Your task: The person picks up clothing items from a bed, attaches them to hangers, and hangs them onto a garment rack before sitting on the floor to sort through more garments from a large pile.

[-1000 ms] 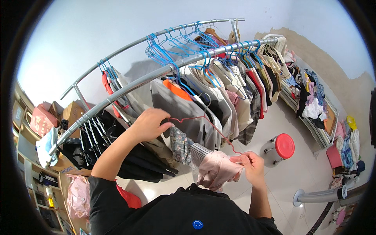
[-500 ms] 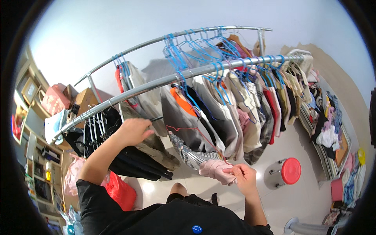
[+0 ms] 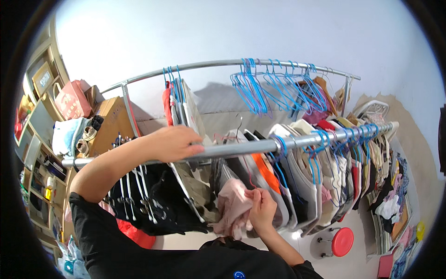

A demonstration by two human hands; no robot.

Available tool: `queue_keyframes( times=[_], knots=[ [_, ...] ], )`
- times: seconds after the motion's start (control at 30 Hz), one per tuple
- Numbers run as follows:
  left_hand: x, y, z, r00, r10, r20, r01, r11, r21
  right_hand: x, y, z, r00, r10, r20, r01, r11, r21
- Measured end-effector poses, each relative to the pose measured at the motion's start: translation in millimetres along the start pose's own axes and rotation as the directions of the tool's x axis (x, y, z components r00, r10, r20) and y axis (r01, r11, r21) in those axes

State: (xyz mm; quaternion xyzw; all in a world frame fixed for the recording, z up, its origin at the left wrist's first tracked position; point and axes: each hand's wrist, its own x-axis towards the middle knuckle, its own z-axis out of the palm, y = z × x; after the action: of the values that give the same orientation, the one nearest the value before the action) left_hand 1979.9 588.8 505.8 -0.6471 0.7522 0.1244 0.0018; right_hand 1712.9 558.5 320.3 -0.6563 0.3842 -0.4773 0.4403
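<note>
My right hand (image 3: 263,209) is closed in a pinch at the end of a thin red wire hanger (image 3: 247,173). A pale pink garment (image 3: 231,197) is bunched beside the fingers and hangs down from there. The hanger's dark hook (image 3: 239,122) sticks up behind the front metal rail (image 3: 237,149), apart from it. Over that rail, further left, reaches my left hand (image 3: 178,143), fingers stretched to the right and nothing seen in them. Whether it touches the rail I cannot tell. Below it hang an olive-brown garment (image 3: 193,181) and black trousers (image 3: 162,200) on clip hangers.
Many shirts (image 3: 297,186) hang close together along the right of the front rail. Blue hangers (image 3: 253,90) hang on the rear rail (image 3: 209,63). A red stool (image 3: 343,242) stands at lower right; a cardboard box (image 3: 111,123) and shelves (image 3: 39,153) are at left.
My right hand has brought the pink garment and red hanger left and closer to the rail. My left hand has moved right, over the rail. The view has shifted.
</note>
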Motion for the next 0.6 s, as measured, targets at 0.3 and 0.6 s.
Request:
queue_keyframes(
  times=[0.3,0.6],
  knots=[
    [43.1,-107.4,16.8,0.994,-0.014,0.105,0.016,1.0,-0.024,143.1,9.7,150.4,0.976,-0.11,-0.19,0.143,0.975,0.17],
    [92.1,-172.2,36.5,0.941,-0.261,0.214,0.173,0.918,0.356,259.5,24.7,256.9,0.96,-0.274,-0.059,0.277,0.959,0.059]
  ],
)
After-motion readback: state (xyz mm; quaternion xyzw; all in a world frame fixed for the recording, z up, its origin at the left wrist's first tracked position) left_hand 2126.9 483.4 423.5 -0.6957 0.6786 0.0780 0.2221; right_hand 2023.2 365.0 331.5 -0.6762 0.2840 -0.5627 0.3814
